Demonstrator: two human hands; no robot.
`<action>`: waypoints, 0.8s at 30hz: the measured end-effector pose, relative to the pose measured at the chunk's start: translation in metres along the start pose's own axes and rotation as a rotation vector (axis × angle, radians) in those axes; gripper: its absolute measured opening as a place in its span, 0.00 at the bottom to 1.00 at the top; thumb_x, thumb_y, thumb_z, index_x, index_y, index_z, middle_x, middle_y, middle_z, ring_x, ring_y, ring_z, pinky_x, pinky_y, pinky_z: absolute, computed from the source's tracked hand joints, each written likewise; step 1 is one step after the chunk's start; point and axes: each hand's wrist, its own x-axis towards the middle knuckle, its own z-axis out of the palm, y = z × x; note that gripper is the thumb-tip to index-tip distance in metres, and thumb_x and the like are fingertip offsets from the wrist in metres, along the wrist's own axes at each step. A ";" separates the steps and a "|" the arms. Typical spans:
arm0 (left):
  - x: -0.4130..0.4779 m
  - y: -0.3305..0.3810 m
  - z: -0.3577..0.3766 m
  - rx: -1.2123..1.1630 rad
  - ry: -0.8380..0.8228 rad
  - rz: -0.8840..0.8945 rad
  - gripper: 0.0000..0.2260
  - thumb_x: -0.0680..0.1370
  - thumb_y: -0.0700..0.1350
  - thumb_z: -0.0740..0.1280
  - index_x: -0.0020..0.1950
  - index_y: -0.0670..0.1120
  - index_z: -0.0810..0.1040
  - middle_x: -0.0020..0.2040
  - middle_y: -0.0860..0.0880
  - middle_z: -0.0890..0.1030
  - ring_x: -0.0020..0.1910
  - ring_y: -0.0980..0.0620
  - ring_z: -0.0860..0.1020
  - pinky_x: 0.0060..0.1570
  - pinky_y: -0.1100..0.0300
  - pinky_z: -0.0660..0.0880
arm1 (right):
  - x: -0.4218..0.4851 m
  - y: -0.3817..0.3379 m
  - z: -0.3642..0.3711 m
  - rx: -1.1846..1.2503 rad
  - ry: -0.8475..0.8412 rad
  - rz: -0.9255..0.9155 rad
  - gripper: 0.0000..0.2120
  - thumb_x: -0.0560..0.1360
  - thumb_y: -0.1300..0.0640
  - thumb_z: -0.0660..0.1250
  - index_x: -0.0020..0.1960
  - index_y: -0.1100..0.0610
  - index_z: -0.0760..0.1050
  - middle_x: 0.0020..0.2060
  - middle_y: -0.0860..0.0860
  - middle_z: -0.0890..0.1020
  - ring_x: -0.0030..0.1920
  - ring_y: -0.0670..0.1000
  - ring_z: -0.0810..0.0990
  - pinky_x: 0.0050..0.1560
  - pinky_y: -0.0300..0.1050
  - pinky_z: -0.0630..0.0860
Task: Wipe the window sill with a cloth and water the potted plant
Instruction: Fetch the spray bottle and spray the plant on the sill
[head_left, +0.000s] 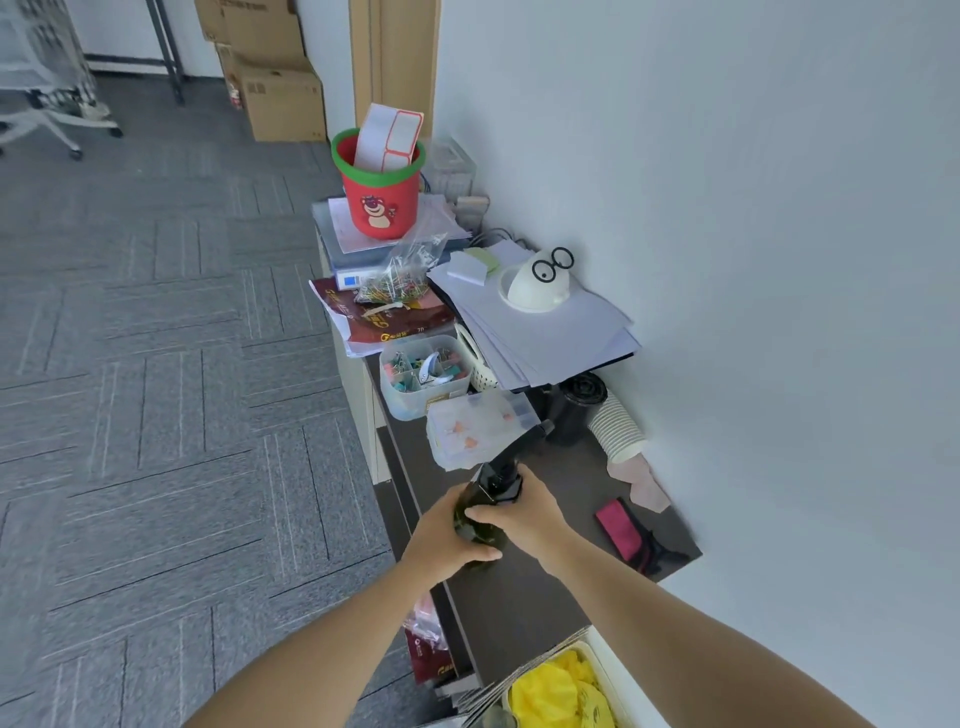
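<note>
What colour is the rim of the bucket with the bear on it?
Green rim on a red bucket; shows best in the head view.

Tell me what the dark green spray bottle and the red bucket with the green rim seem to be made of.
The dark green spray bottle looks like glossy, tinted plastic: light glints on its body, though glass is possible. The red bucket with the green rim looks like smooth moulded plastic, with an even sheen and a printed bear.

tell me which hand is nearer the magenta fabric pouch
Right. The right hand is left of the magenta fabric pouch; the left hand is farther left, beyond the dark green spray bottle.
</note>
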 end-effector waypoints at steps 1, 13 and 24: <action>-0.008 0.002 -0.001 0.012 0.008 -0.004 0.36 0.60 0.49 0.81 0.65 0.56 0.70 0.55 0.59 0.80 0.55 0.58 0.77 0.62 0.55 0.74 | -0.005 -0.002 -0.001 -0.022 -0.018 -0.010 0.29 0.64 0.51 0.78 0.62 0.50 0.72 0.55 0.46 0.81 0.56 0.50 0.79 0.60 0.48 0.76; -0.183 0.023 -0.035 -0.017 0.425 -0.110 0.33 0.61 0.50 0.81 0.62 0.54 0.70 0.52 0.58 0.79 0.53 0.54 0.78 0.52 0.59 0.75 | -0.129 -0.070 0.037 -0.119 -0.325 -0.353 0.25 0.61 0.53 0.80 0.56 0.50 0.76 0.46 0.46 0.83 0.49 0.51 0.81 0.53 0.51 0.80; -0.497 -0.025 -0.111 -0.117 1.142 -0.228 0.35 0.58 0.61 0.78 0.61 0.60 0.70 0.58 0.57 0.75 0.59 0.53 0.74 0.57 0.51 0.76 | -0.365 -0.180 0.208 -0.313 -0.809 -0.798 0.22 0.55 0.46 0.80 0.47 0.46 0.80 0.45 0.44 0.86 0.49 0.49 0.83 0.54 0.54 0.81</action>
